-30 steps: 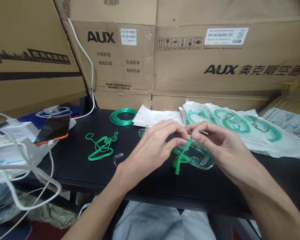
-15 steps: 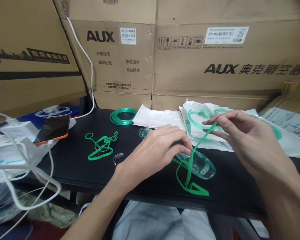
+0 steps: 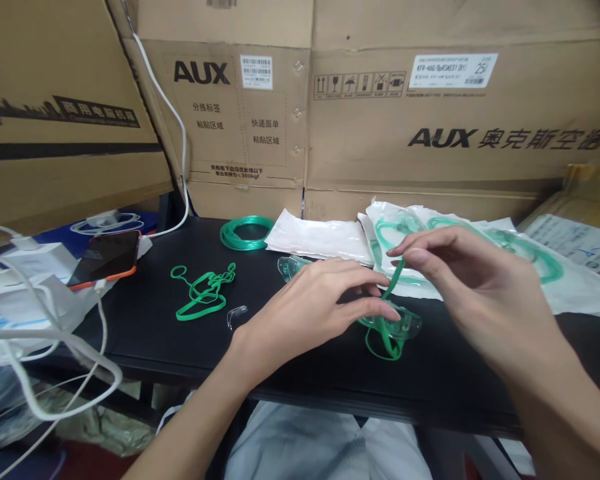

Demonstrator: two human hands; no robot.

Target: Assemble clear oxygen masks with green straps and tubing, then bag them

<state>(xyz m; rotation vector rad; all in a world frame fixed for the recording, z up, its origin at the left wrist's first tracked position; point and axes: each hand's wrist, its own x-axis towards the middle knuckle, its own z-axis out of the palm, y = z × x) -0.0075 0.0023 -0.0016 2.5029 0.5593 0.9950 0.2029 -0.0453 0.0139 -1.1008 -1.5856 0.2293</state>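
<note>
Between the finger and thumb of my right hand [image 3: 473,283], the upper end of a green elastic strap [image 3: 391,283] is pinched. The strap hangs down and loops in front of a clear green-tinted oxygen mask [image 3: 409,325] on the black table. My left hand [image 3: 317,297] reaches over the mask, its thumb and index finger apart on either side of the strap; part of the mask is hidden beneath this hand. Left of it lie a tangled green elastic strap [image 3: 203,297] and a small clear piece [image 3: 237,313]. Another clear mask part [image 3: 293,267] shows behind my left hand.
A coil of green tubing [image 3: 247,233] and a white packet [image 3: 320,237] lie at the back. Packaged masks with tubing [image 3: 520,257] are at right. A phone [image 3: 107,257] and white cables crowd the left. Cardboard boxes [image 3: 370,147] stand behind the table.
My right hand has moved left and slightly down with the strap's end. My left thumb and index finger have parted from their pinch on the strap. The hanging loop has drawn up shorter.
</note>
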